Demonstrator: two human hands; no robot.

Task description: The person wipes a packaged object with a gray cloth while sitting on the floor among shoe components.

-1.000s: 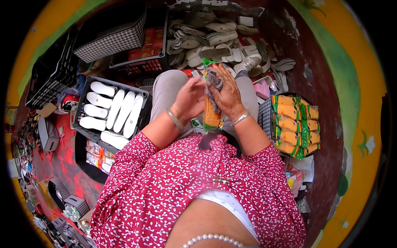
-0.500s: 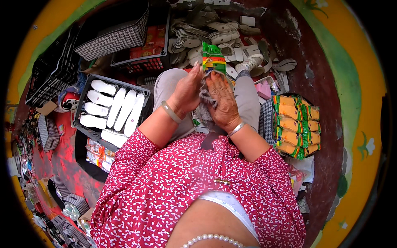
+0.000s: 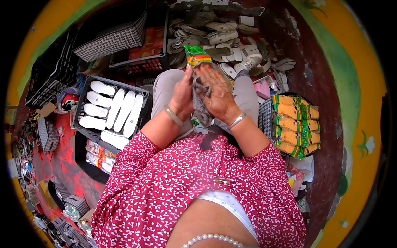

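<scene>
Green-topped plastic package (image 3: pixel 196 54): held tilted at upper centre, pressed between both hands.
Left hand (image 3: pixel 182 91): curled at the package's edge, apparently as backing; fingertips hidden.
Right hand (image 3: pixel 218 93): flattened, a crumpled grey cloth (image 3: pixel 201 101) trapped beneath, seemingly for even pressure.
White slender insoles (image 3: pixel 115 108): laid flat, likely against creasing, left of frame.

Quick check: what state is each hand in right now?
Left hand: against the green-topped, glossy plastic packet; finger closure hidden.
Right hand: open, fingers outstretched, with the crumpled grey fabric cloth under its palm.
</scene>
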